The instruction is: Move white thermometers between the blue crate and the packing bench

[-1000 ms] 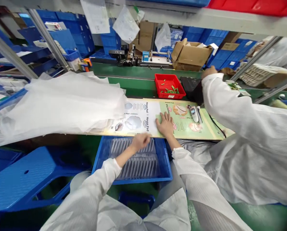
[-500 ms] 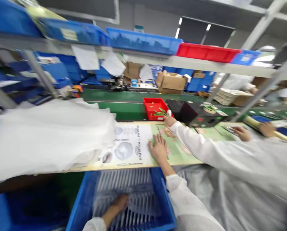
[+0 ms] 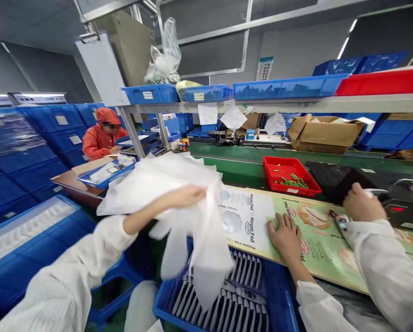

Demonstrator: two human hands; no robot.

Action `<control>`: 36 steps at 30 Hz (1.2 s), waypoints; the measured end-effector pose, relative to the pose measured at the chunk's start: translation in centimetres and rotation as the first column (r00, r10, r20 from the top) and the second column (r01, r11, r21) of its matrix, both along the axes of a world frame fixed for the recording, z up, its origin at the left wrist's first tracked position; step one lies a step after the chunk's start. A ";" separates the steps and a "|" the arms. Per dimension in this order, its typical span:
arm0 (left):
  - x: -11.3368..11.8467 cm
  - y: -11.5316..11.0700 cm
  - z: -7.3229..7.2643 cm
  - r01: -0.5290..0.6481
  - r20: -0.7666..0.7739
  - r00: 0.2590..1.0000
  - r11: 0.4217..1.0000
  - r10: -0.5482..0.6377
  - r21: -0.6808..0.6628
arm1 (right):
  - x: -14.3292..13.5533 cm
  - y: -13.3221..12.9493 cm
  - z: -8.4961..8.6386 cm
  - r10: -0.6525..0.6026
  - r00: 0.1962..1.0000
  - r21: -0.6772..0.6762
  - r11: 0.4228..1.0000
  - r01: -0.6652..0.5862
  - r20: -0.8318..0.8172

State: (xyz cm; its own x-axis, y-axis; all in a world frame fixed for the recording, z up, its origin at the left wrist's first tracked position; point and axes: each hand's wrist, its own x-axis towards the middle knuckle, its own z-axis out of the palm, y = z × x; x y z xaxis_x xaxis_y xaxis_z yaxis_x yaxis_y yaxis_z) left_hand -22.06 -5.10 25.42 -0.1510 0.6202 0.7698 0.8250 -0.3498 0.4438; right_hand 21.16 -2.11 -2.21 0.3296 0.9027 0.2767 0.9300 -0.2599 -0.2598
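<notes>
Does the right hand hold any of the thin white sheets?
No, the right hand lies spread on the printed green-and-white board, away from the sheets.

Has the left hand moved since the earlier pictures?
Yes: against the blue bin, the left hand has moved forward and up to the white sheets.

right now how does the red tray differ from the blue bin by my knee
The red tray sits higher than the blue bin. The red tray holds scattered green pieces; the blue bin, rows of grey devices. White sheeting hangs over the blue bin, not the red tray. Both are open-topped.
</notes>
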 end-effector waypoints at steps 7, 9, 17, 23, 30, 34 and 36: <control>-7.5 3.6 13.0 -0.061 -0.084 0.983 0.720 0.164 0.691 | 0.0 0.4 -0.6 0.008 1.000 0.045 0.999 -0.009 0.024; -8.1 5.2 10.5 -0.018 -0.189 0.966 0.778 0.175 0.628 | -0.2 0.3 -0.4 0.005 1.000 0.036 0.999 -0.005 0.019; -11.9 15.1 -2.7 0.187 -0.516 0.843 0.982 -0.150 0.020 | -0.7 0.0 0.6 -0.013 1.000 0.001 1.000 0.013 0.017; -19.4 19.3 -5.0 -0.337 -0.603 0.797 0.817 -0.016 -0.467 | -0.6 -0.2 0.5 -0.015 1.000 0.003 1.000 0.015 0.024; -21.2 16.5 -8.6 -0.455 -0.597 0.800 0.588 -0.061 -0.669 | -0.4 0.0 0.2 -0.006 1.000 0.003 1.000 0.006 0.017; -21.3 18.5 -3.5 -0.432 -0.578 0.815 0.626 -0.038 -0.650 | -0.4 0.1 0.2 -0.017 1.000 -0.013 1.000 0.017 0.022; -21.1 19.9 1.0 -0.440 -0.523 0.842 0.731 0.134 -0.522 | -0.3 0.1 0.1 -0.022 0.999 -0.007 1.000 0.023 0.031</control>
State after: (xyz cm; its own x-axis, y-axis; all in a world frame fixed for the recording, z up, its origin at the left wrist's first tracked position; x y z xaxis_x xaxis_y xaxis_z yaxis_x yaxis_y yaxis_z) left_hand -43.15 14.84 26.46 -0.1600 0.9482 0.2744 0.9871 0.1520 0.0503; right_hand 20.82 -1.97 -2.09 0.3411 0.8972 0.2805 0.9316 -0.2828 -0.2286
